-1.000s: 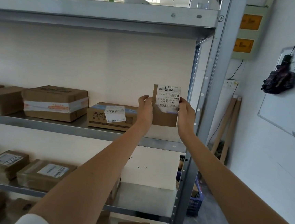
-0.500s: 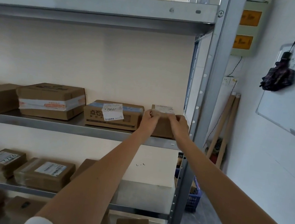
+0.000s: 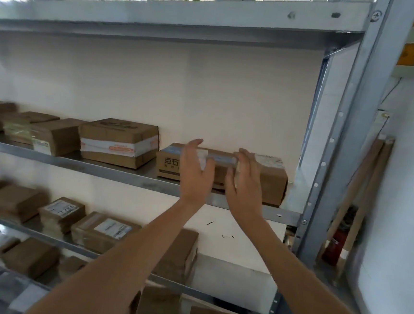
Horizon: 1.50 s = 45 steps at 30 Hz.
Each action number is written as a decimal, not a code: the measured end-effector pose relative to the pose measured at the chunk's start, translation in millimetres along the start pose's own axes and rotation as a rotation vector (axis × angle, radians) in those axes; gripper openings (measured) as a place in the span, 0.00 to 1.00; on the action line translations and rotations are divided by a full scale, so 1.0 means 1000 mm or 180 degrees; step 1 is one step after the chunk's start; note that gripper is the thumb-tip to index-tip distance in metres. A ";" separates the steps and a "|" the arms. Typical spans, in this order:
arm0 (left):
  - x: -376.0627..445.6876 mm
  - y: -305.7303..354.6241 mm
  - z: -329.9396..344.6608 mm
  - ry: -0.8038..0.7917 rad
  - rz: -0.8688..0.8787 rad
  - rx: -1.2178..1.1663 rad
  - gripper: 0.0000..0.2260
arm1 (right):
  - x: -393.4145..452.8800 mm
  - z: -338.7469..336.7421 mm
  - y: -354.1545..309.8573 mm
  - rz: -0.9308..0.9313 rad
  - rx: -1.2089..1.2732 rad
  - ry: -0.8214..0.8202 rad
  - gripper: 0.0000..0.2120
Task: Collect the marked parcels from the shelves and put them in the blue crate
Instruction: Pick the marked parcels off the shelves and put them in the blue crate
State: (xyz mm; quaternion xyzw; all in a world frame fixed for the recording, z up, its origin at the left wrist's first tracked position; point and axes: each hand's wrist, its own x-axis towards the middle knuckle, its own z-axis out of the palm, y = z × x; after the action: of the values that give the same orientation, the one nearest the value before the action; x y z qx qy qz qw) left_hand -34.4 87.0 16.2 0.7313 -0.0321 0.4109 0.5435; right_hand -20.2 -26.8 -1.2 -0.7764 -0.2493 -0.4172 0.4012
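A small brown parcel with a white label on top lies at the right end of the middle shelf. Left of it sits a flat parcel with blue tape and printed characters. My left hand and my right hand hover side by side in front of these two parcels, fingers straight and spread, holding nothing. The hands cover the flat parcel's label and its middle. The blue crate is not in view.
Further left on the middle shelf stand a taller taped box and several more cartons. The lower shelf carries several labelled parcels. A grey steel upright bounds the rack on the right; wooden poles lean on the wall beyond.
The small labelled parcel went from held upright in both hands to lying flat on the shelf. Both hands have let go and shifted left, now open. The view has panned left.
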 end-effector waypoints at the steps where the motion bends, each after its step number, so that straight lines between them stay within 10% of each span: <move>1: 0.008 -0.012 -0.015 0.0199 -0.0008 0.0204 0.20 | -0.002 0.012 -0.005 0.0208 0.0133 -0.0133 0.18; 6: 0.046 -0.065 -0.071 0.0533 -0.0560 0.0757 0.20 | -0.004 0.060 -0.005 0.1253 0.0146 -0.0460 0.24; 13: 0.072 -0.089 -0.082 -0.0762 -0.1950 -0.0774 0.26 | 0.026 0.072 -0.011 0.2743 0.0904 0.0128 0.25; 28: 0.082 -0.092 -0.081 -0.0582 -0.1465 -0.1691 0.19 | 0.013 0.071 -0.020 0.2211 0.1100 0.1067 0.19; 33: 0.099 -0.084 -0.087 -0.0820 -0.1525 -0.1427 0.15 | 0.029 0.059 -0.015 0.2099 0.0535 0.0741 0.31; 45: 0.095 -0.093 -0.088 -0.1181 -0.1797 -0.0891 0.17 | 0.029 0.057 -0.006 0.2582 0.0998 -0.0046 0.22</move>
State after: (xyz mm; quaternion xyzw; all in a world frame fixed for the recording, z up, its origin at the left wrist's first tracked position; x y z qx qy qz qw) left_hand 23.9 234.9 11.4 0.6920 0.0169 0.0967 0.7152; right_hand 16.4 25.4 6.8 -0.7442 0.0128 -0.1774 0.6439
